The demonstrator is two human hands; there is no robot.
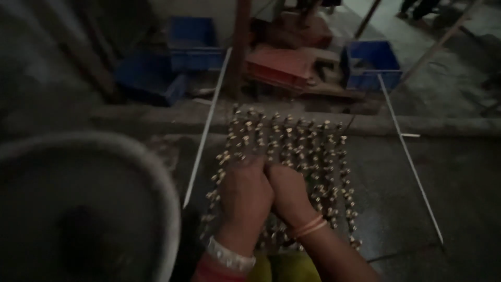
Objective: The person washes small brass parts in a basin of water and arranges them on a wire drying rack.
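Head view, lower centre of the frame: the left hand [245, 196] and the right hand [289, 193] are pressed side by side, knuckles up, over a mat of small brass-coloured pieces [292, 156] laid in close rows on the dark floor [396, 188]. Both hands are curled with the fingertips tucked down into the pieces; the light is too dim to tell whether either one actually grips a piece or only presses on the rows. The left wrist carries a pale bangle [229, 256], the right wrist thin pinkish ones [309, 227].

At the lower left a wide, pale-rimmed basin [156, 177] sits just beside the left forearm. Two thin white rods [206, 128] [409, 162] run up the frame on either side of the mat.

Further up, past a low ledge, stand blue crates [193, 44] [370, 62] and a stack of reddish boards [284, 65].

As I judge it, the risk lies in the dimness and the crowding: the pieces are small and closely set, so a dragged finger or wrist could knock neighbouring rows out of line, and a loose piece could roll off unseen across the dark floor. The left elbow could also bump the basin.
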